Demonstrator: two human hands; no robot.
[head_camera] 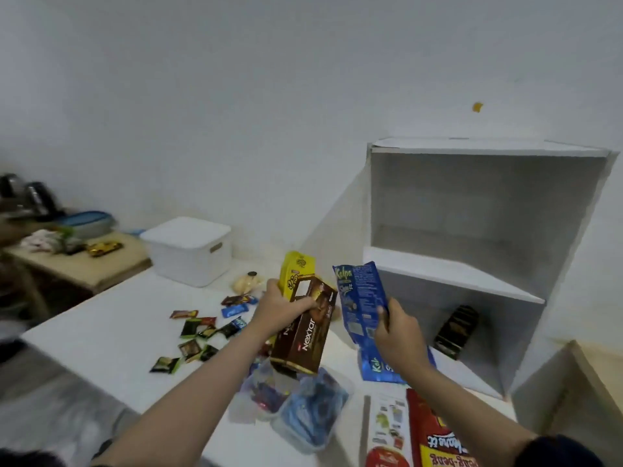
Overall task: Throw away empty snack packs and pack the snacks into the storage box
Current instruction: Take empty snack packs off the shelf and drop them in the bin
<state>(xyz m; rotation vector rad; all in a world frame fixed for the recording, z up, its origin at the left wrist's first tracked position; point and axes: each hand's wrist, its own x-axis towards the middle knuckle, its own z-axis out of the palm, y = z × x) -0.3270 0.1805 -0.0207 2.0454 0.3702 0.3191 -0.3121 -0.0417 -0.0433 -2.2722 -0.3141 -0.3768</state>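
My left hand [286, 310] grips a brown Nextar box [305, 335] together with a yellow box [296, 273] behind it, both raised above the white table [111, 335]. My right hand [397, 332] pinches a blue Kalpa pack [360, 298] held upright beside them. A second blue Kalpa pack [374, 367] lies flat under my right wrist. Several small wrapped snacks [199, 335] are scattered on the table to the left. Clear plastic tubs [303, 402] holding wrapped snacks sit below the boxes. A white lidded storage box [188, 251] stands at the table's far end.
A white open shelf unit [472, 251] stands at the right, with a dark snack box [456, 332] leaning in its lower compartment. Red snack bags [435, 436] and a white pack [387, 429] lie near me. A wooden side table [84, 264] with clutter is far left.
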